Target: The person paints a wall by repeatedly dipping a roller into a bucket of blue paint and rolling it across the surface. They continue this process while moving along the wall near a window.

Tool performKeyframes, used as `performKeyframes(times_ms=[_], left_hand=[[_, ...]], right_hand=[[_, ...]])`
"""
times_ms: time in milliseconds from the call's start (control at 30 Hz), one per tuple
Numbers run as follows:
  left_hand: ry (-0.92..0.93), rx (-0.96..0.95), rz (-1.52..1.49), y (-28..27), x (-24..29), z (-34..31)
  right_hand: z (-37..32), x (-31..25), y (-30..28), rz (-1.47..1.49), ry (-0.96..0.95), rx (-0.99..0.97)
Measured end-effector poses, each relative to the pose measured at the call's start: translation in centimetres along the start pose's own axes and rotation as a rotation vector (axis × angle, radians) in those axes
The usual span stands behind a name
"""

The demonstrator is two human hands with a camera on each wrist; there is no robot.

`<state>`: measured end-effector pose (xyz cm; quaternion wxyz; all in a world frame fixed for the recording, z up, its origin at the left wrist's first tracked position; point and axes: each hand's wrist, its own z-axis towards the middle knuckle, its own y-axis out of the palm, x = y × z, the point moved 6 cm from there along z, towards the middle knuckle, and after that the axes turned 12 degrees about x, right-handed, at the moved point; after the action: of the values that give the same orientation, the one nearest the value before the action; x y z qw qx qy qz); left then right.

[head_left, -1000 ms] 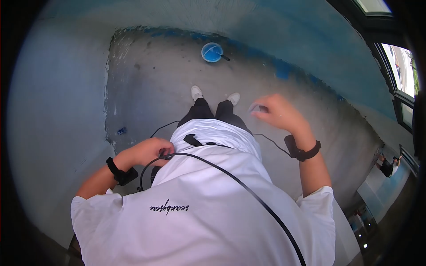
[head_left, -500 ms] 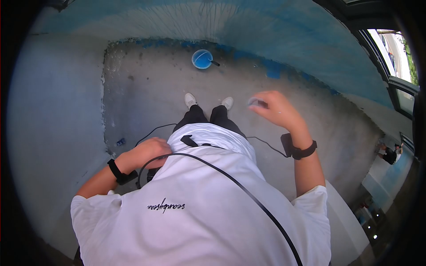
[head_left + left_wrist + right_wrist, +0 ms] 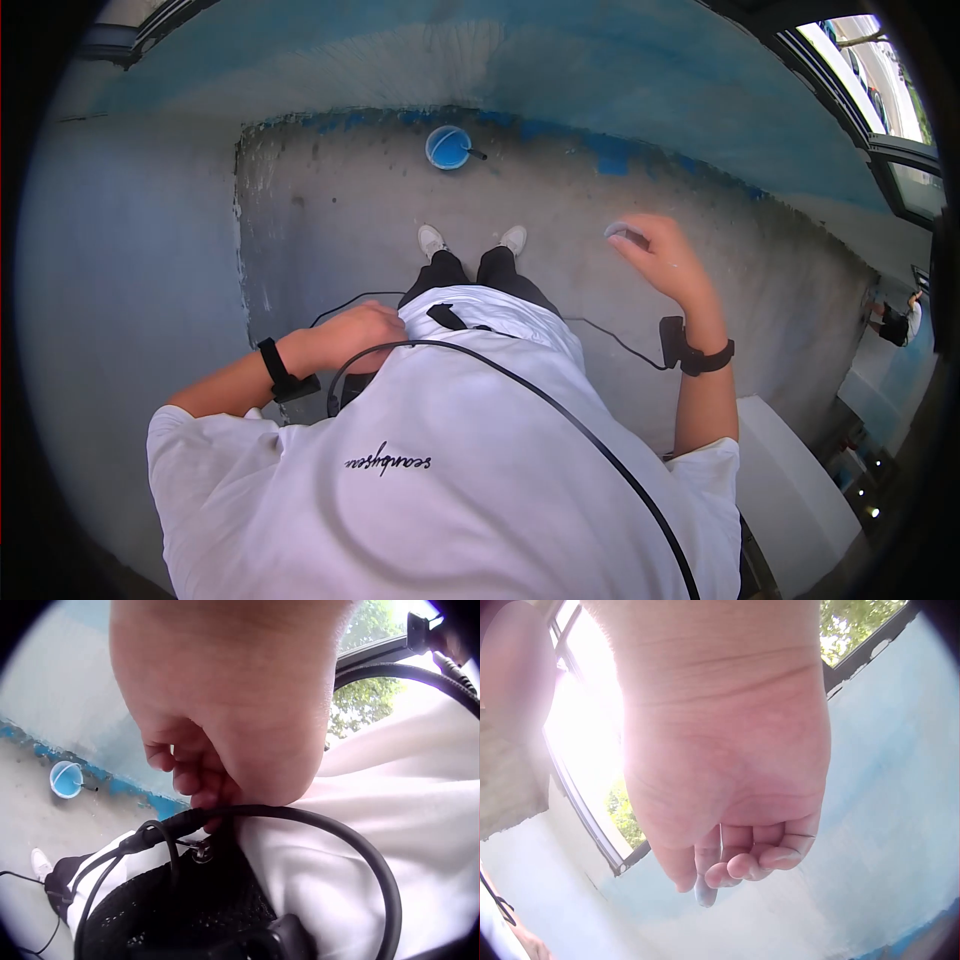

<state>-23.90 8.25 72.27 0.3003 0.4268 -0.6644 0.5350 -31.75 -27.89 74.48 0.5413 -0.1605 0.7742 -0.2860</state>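
At the wearer's waist, my left hand (image 3: 362, 332) has its fingers curled inward. In the left wrist view its fingertips (image 3: 206, 801) meet a black cable (image 3: 300, 813) at the top of a black mesh pouch (image 3: 187, 900) with a small metal ring; I cannot tell whether they grip either. My right hand (image 3: 665, 262) is raised over the floor at the right, away from the body. Its fingers are loosely bent, with nothing held in the palm. Greyish smears mark several fingertips (image 3: 705, 894), the index finger most.
A bucket of blue paint (image 3: 447, 149) with a dark handle sticking out stands on the grey floor (image 3: 340, 220) by the blue-smeared wall (image 3: 620, 90). Thin cables cross the floor near the legs. A window (image 3: 870, 80) and another person (image 3: 897, 320) are at the right.
My right hand has shifted a little outward to the right. The left hand stays at the waist, its back now turned more to the camera. The head view has tilted, so the bucket appears lower.
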Motion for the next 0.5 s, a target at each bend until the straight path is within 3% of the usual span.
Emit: performKeyframes(times_ms=[167,500], left_hand=[[0.019,-0.069,0.082,0.2,0.3,2.3],[0.194,-0.002,0.036,0.9,0.5,8.9]], right_hand=[[-2.5,3.0,-2.5,0.043,0.111,0.147],[-4.6,6.6,-3.4,0.009,0.206,0.15]])
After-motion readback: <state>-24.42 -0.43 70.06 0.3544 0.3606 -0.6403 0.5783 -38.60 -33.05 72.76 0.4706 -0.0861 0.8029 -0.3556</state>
